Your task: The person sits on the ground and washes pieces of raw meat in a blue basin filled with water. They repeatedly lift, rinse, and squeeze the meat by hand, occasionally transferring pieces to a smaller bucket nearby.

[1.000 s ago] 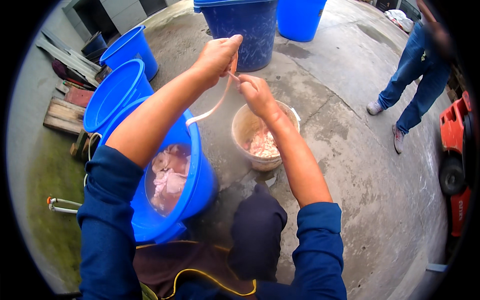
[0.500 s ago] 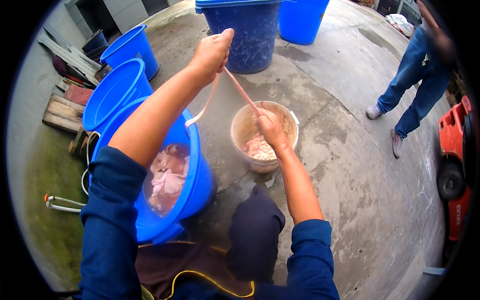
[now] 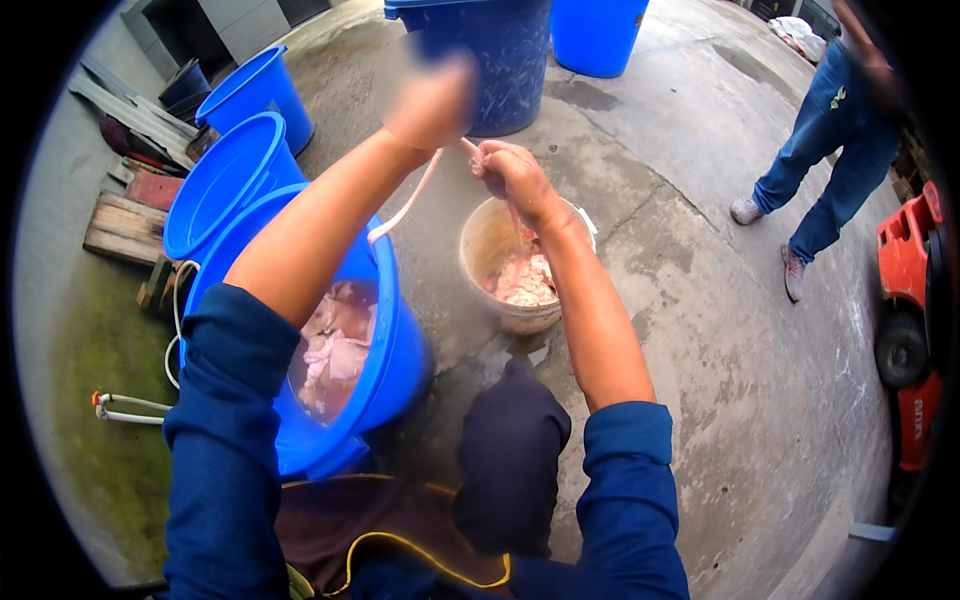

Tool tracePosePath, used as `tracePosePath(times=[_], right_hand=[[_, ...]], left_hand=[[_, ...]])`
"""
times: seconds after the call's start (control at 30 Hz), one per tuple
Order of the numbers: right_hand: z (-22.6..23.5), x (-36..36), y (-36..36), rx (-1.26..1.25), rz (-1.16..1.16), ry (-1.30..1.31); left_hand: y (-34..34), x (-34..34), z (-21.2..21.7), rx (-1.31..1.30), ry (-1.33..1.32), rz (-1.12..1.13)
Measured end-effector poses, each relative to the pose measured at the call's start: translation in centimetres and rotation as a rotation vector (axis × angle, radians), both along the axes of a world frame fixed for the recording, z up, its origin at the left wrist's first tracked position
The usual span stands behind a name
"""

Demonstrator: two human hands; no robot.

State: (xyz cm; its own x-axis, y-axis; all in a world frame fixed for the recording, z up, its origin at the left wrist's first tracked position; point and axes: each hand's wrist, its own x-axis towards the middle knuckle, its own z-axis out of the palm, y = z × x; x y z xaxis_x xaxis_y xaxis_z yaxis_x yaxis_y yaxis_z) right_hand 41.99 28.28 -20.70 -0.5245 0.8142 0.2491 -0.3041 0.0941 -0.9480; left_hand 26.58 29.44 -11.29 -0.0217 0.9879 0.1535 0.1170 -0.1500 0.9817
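A long pale pink intestine [image 3: 411, 208] runs over the rim of the large blue tub [image 3: 392, 300] up to my left hand [image 3: 432, 105]. That hand is raised and closed round it, partly blurred. My right hand [image 3: 520, 182] pinches the same intestine just below and to the right, above the white bucket [image 3: 480, 245]. A thin length hangs from the right hand toward the bucket. Inside the bucket lies a pale, wet, lumpy mass [image 3: 527, 278]. Pinkish water in the blue tub holds several pale pieces of meat or offal [image 3: 335, 355].
More blue tubs [image 3: 225, 190] line the left side, and a dark blue bin [image 3: 490, 70] stands ahead beside a brighter blue one [image 3: 598, 35]. A person in jeans [image 3: 825, 140] stands at the right, near a red wheeled machine [image 3: 910, 240]. A pale hose [image 3: 140, 410] lies left.
My right hand has moved up from the bucket's rim toward my left hand, and the stretch of intestine between the hands is shorter. My left hand stays raised.
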Motion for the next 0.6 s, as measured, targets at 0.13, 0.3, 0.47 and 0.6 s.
tracePosePath(times=[0.13,0.3,0.47,0.6], right_hand=[[-2.5,0.0,-0.4,0.099,-0.095,-0.119],[-4.8,0.1,-1.5,0.361,-0.244,-0.241],[-6.7,0.4,-2.1,0.428,-0.339,-0.383],[-9.2,1.2,-2.6,0.368,-0.362,-0.396]], left_hand=[[0.4,-0.7,-0.3,0.083,0.11,-0.003],[1.0,-1.9,-0.4,0.086,0.181,0.09],[1.5,-2.4,-0.6,0.099,0.156,0.11],[1.6,-1.8,-0.8,0.117,0.138,0.114]])
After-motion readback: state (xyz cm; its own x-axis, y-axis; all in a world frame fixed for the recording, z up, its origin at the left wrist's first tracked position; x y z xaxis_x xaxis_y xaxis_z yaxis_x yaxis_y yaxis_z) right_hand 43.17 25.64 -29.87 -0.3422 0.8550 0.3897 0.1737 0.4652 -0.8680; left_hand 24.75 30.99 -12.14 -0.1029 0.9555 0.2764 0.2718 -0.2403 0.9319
